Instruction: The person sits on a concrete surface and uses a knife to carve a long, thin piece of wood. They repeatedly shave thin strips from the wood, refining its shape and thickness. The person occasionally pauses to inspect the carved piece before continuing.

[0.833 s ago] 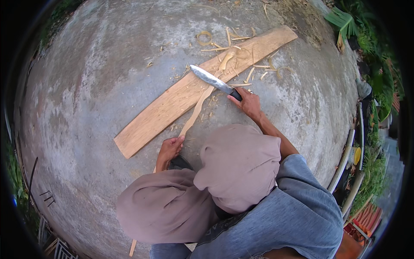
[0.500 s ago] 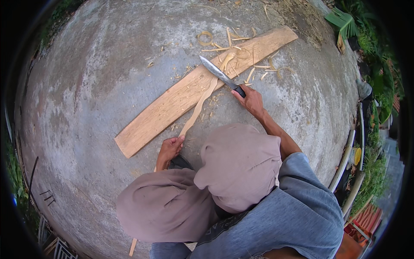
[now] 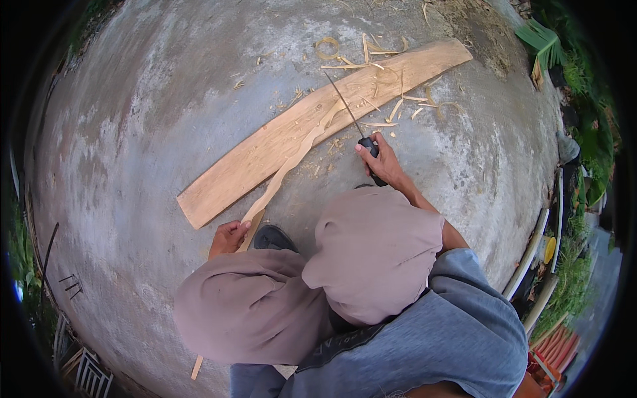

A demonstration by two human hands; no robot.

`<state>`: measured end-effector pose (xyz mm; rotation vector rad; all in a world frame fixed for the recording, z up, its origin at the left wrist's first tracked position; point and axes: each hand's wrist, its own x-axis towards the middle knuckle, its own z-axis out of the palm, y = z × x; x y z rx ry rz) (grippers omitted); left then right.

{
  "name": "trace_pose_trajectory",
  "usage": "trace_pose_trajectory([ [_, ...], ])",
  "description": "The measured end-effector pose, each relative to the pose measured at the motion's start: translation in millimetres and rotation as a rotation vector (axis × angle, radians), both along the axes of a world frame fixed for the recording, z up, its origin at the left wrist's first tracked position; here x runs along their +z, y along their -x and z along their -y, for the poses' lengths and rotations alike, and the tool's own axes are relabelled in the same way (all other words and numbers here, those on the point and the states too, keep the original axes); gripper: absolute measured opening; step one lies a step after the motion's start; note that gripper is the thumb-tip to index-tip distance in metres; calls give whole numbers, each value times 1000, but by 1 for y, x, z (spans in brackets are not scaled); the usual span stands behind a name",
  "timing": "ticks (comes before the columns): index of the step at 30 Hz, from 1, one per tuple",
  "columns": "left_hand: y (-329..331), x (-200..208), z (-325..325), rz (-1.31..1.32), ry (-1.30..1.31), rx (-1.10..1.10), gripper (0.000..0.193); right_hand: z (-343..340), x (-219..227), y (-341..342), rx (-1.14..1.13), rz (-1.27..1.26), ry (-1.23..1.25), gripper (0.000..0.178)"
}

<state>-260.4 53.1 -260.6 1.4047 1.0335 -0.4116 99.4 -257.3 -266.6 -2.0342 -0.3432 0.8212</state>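
Note:
My left hand point(image 3: 230, 237), left of my knees, pinches the near end of a long, wavy strip of pale wood point(image 3: 271, 188). The strip slants up to the right, its far part over a broad wooden plank point(image 3: 232, 176) on the ground. My right hand point(image 3: 386, 164) is closed around the black handle of a knife point(image 3: 369, 145). Its blade appears edge-on as a thin dark line, pointing up and left across the plank, just right of the strip's far end. I cannot tell whether blade and strip touch.
Curled shavings point(image 3: 327, 48) and chips lie on and around the plank on the concrete ground point(image 3: 133, 132). A dark shoe point(image 3: 275, 237) shows beside my left hand. Another flat wooden piece point(image 3: 198, 367) sticks out below my left knee. Pipes point(image 3: 527, 253) and plants border the right side.
My left hand has moved down and left, drawing the wavy strip with it. The knife has turned from showing its flat side to edge-on, and its blade no longer crosses the strip.

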Motion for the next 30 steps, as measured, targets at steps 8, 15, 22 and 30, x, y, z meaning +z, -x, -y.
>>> trace_pose_trajectory([
  [8, 5, -15, -16, 25, -219, -117, 43, -37, -18, 26, 151, -58, -81, 49],
  [15, -87, -28, 27, 92, -134, -110, 51, -42, 1, 29, 69, -80, 35, 53],
  [22, -85, -20, 39, 86, -531, -158, 51, -55, 30, 33, 57, 87, 36, 48],
  [30, -85, -24, 37, 88, -464, -138, 49, -62, 25, 31, 147, 147, 184, 51],
])
